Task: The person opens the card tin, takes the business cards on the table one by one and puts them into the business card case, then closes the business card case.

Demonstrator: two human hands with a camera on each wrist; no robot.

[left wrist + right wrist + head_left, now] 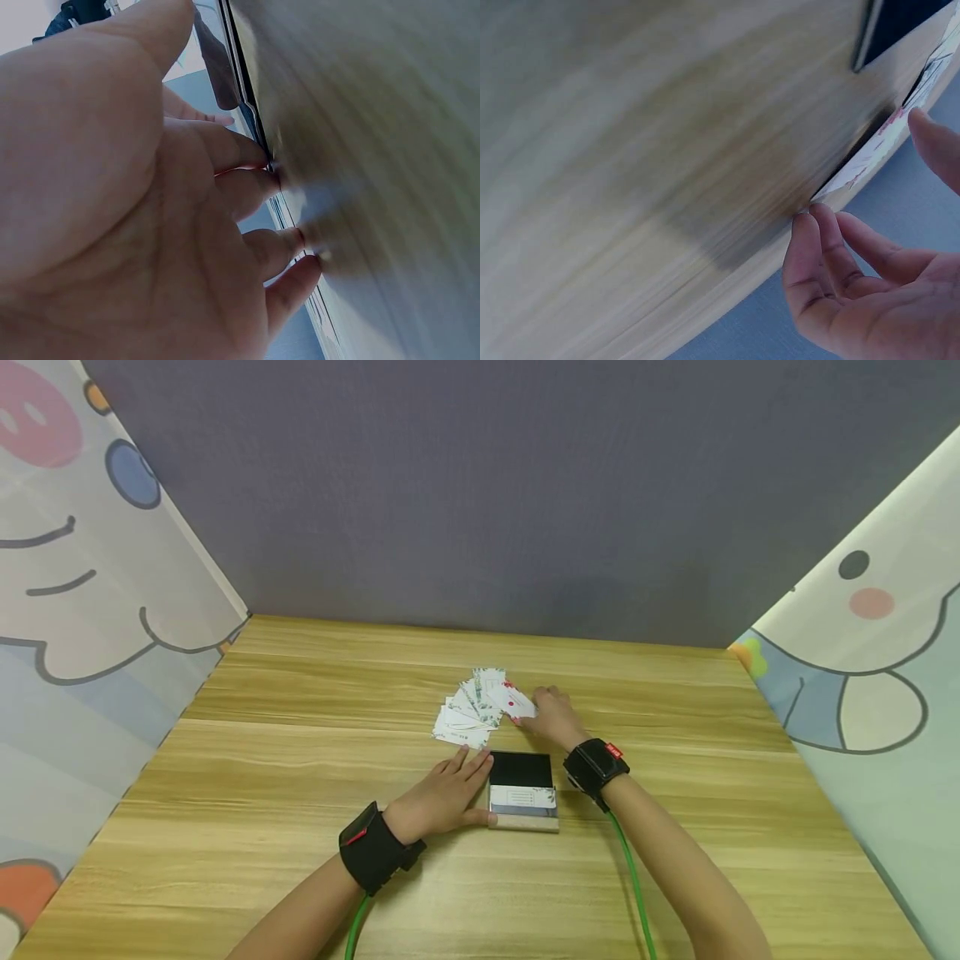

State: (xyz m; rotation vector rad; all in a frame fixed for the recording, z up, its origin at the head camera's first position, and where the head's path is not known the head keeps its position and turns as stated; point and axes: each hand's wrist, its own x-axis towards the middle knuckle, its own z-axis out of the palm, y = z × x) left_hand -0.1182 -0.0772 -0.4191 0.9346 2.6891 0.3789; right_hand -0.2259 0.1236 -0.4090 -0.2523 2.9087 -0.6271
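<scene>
One broad, light-brown, wood-grained table [285, 793] stands before me, with two bare hands over it. The left hand [442, 789] has its fingers extended and released; the right hand [555, 718] is bent and grasping. The left fingertips and thumb touch the left edge of one black rectangular box [519, 768]. Beyond it lies one fan of white, leaf-printed paper cards [461, 727], several overlapping too closely for me to count. One white, red-printed paper card [516, 700] is at the fan's right end, its edges between the right thumb and fingertips.
</scene>
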